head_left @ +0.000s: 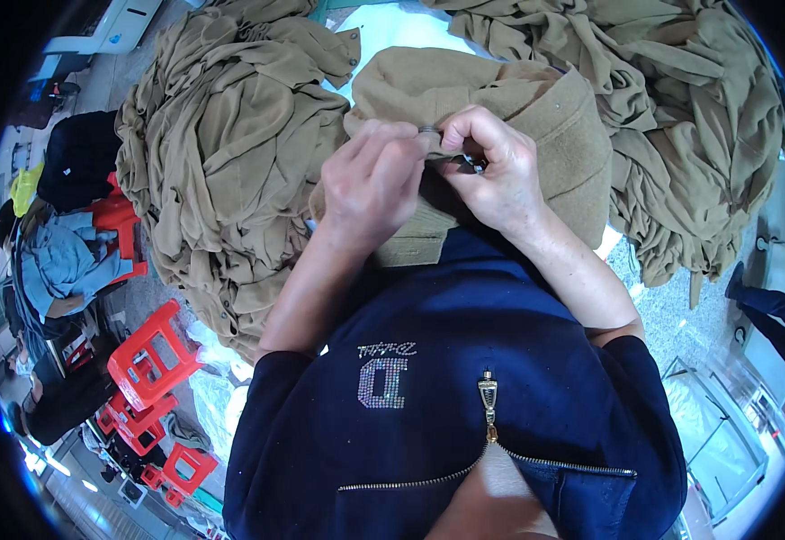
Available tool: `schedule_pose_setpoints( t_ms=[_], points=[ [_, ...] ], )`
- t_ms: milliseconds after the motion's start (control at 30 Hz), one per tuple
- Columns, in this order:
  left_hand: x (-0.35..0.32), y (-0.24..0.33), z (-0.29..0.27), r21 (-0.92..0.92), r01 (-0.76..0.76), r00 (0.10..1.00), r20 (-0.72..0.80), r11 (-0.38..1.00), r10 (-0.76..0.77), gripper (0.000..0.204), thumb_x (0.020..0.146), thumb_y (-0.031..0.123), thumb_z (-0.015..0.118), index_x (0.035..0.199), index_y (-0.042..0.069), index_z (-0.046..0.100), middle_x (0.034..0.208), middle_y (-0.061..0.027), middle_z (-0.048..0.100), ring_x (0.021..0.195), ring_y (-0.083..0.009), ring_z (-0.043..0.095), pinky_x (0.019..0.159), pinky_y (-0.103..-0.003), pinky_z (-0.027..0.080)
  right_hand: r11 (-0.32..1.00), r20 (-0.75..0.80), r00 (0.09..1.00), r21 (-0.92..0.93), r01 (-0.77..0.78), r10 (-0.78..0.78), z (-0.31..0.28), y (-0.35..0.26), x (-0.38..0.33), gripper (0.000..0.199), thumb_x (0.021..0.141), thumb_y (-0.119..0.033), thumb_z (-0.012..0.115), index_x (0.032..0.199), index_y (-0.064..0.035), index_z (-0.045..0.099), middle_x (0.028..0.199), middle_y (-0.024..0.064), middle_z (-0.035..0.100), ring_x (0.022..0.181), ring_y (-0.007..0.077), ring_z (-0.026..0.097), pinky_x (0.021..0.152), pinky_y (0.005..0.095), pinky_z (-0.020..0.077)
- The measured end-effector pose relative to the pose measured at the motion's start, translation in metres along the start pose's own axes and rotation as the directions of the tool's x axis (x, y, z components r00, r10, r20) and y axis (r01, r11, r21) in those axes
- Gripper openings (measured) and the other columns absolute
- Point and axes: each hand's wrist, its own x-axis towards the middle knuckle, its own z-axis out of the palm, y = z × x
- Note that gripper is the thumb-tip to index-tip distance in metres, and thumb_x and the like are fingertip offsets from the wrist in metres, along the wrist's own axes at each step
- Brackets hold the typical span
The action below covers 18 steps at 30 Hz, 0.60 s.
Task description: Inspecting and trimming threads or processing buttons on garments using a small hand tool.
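Observation:
A thick brown wool garment [559, 135] lies bunched in front of me, its lower edge against my body. My left hand [376, 178] is closed, pinching a fold of its edge. Close beside it, my right hand [497, 173] is curled, with thumb and forefinger at the same edge. A small dark metal tool [471, 165] shows inside the right hand's curled fingers; most of it is hidden, so its exact kind is unclear. Between the fingertips of both hands sits a small round dark button [428, 130]. A ribbed brown band [417, 238] hangs below my hands.
Heaped brown garments lie to the left [230, 135] and to the right [689, 117]. A white surface [401, 31] shows between the heaps. Red plastic stools [154, 355] stand on the floor at left, near clear plastic bags [217, 396]. Another person's dark-clothed leg [775, 301] appears at far right.

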Motion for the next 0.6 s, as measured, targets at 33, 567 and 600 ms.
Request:
schedule_pose_setpoints(
  t_ms=[33, 567, 600],
  points=[
    [-0.001, 0.000, 0.004, 0.070, -0.030, 0.998, -0.047, 0.997, 0.033, 0.022, 0.070, -0.009, 0.067, 0.087, 0.002, 0.060, 0.082, -0.0113, 0.064, 0.069, -0.0259, 0.063, 0.059, -0.031, 0.049, 1.000, 0.001, 1.000, 0.002, 0.001, -0.001, -0.002, 0.000, 0.002, 0.022, 0.072, 0.001, 0.070, 0.084, -0.0054, 0.053, 0.075, 0.0057, 0.057, 0.063, 0.0193, 0.059, 0.054, 0.0318, 0.0463],
    [-0.029, -0.012, -0.074, -0.424, 0.857, 0.496, 0.523, 0.293, -0.693, 0.011, 0.089, 0.008, 0.063, 0.092, -0.002, 0.062, 0.083, -0.0014, 0.061, 0.078, -0.0067, 0.055, 0.073, -0.020, 0.041, 0.721, 0.454, 0.817, -0.690, 0.070, 0.355, -0.105, 0.022, 0.014, 0.017, 0.081, -0.011, 0.067, 0.094, -0.0025, 0.060, 0.090, 0.0092, 0.061, 0.095, 0.0260, 0.059, 0.084, 0.0385, 0.0491],
    [-0.028, -0.014, -0.072, -0.426, 0.855, 0.499, 0.520, 0.296, -0.694, 0.011, 0.089, 0.008, 0.063, 0.092, -0.002, 0.062, 0.083, -0.0014, 0.061, 0.078, -0.0067, 0.055, 0.073, -0.020, 0.041, 0.720, 0.454, 0.819, -0.690, 0.073, 0.352, -0.105, 0.022, 0.015, 0.017, 0.081, -0.011, 0.067, 0.094, -0.0025, 0.060, 0.090, 0.0092, 0.061, 0.095, 0.0260, 0.059, 0.084, 0.0385, 0.0491]
  ],
)
